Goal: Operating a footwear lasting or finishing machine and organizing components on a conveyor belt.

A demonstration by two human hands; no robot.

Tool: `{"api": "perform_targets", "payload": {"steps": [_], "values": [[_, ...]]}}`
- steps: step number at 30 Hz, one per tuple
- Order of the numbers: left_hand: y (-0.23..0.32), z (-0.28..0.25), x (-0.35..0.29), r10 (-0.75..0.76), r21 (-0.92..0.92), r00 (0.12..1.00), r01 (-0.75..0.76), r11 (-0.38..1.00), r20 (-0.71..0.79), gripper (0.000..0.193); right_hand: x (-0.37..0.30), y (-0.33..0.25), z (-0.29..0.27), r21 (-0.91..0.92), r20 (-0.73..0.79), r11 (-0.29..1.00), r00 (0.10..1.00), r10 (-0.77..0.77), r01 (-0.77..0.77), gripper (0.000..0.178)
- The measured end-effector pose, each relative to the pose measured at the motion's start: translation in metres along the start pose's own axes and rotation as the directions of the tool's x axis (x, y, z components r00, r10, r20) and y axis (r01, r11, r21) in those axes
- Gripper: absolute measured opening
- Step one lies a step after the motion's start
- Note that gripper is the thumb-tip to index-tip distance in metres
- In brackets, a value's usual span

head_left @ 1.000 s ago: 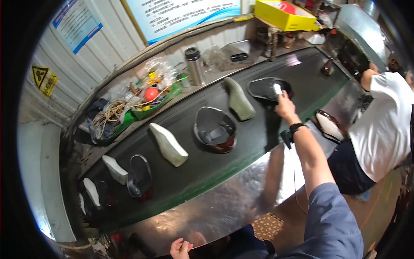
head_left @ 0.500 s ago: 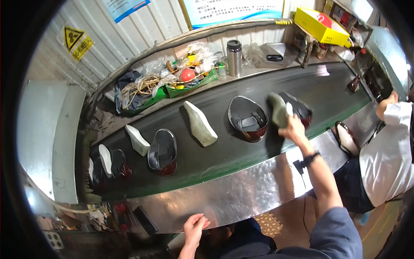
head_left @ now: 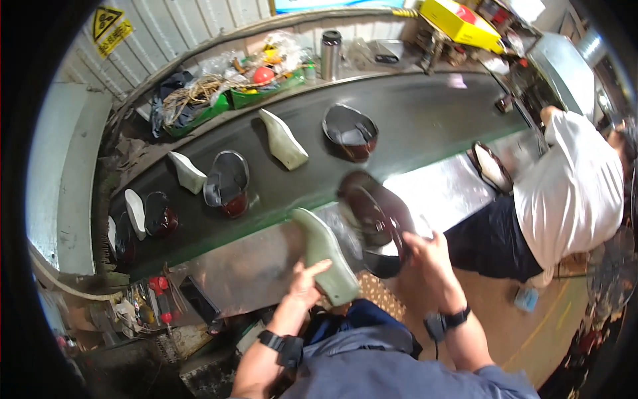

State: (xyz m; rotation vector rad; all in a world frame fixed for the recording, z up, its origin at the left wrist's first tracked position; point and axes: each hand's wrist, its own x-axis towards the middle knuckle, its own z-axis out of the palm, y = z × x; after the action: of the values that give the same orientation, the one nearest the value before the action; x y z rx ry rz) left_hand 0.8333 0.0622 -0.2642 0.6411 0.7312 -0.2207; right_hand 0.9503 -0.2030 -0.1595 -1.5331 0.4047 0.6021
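Observation:
Over the near metal edge, my left hand (head_left: 306, 282) is closed on the heel end of a pale green shoe last (head_left: 325, 249), its toe pointing up and away. To its right, my right hand (head_left: 430, 258) grips a glossy dark red shoe upper (head_left: 377, 211), which is blurred by motion. Last and upper are held side by side. Beyond them on the dark conveyor belt (head_left: 415, 110) stand another upper (head_left: 352, 133) and another last (head_left: 286, 143). Further left, an upper (head_left: 226, 183) sits beside a small last (head_left: 187, 173), with more pairs at the belt's left end.
A co-worker in a white shirt (head_left: 565, 173) stands at the right, close to a shoe upper with a last (head_left: 490, 166) on the metal ledge (head_left: 229, 269). Behind the belt are a green tray of clutter (head_left: 219, 110), a steel thermos (head_left: 330, 56) and a yellow box (head_left: 458, 23).
My right hand has brought the last and upper from the belt toward me. The last is now in my left hand, which was empty; the upper stays in my right. The view has shifted.

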Motion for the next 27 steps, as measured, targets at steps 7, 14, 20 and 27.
{"api": "perform_targets", "payload": {"steps": [7, 14, 20, 27], "values": [[0.001, -0.07, -0.008, 0.245, 0.232, 0.883, -0.16, 0.959, -0.401, 0.067, 0.067, 0.087, 0.006, -0.164, -0.041, 0.933, 0.943, -0.33, 0.319, 0.049], [-0.009, -0.06, -0.016, 0.461, 0.274, 0.712, -0.371, 0.887, -0.529, 0.077, 0.029, 0.13, 0.065, -0.744, 0.526, 0.054, 0.633, -0.568, 0.666, 0.051], [0.022, -0.098, -0.047, 0.61, 0.397, 0.698, -0.475, 0.786, -0.374, 0.075, 0.015, 0.134, 0.105, -0.822, 0.543, -0.065, 0.745, -0.386, 0.566, 0.018], [0.086, -0.125, -0.057, 0.116, -0.326, 0.981, -0.06, 0.943, 0.156, 0.078, -0.073, 0.106, 0.12, -0.512, 0.721, 0.121, 0.502, -0.477, 0.851, 0.018]]}}
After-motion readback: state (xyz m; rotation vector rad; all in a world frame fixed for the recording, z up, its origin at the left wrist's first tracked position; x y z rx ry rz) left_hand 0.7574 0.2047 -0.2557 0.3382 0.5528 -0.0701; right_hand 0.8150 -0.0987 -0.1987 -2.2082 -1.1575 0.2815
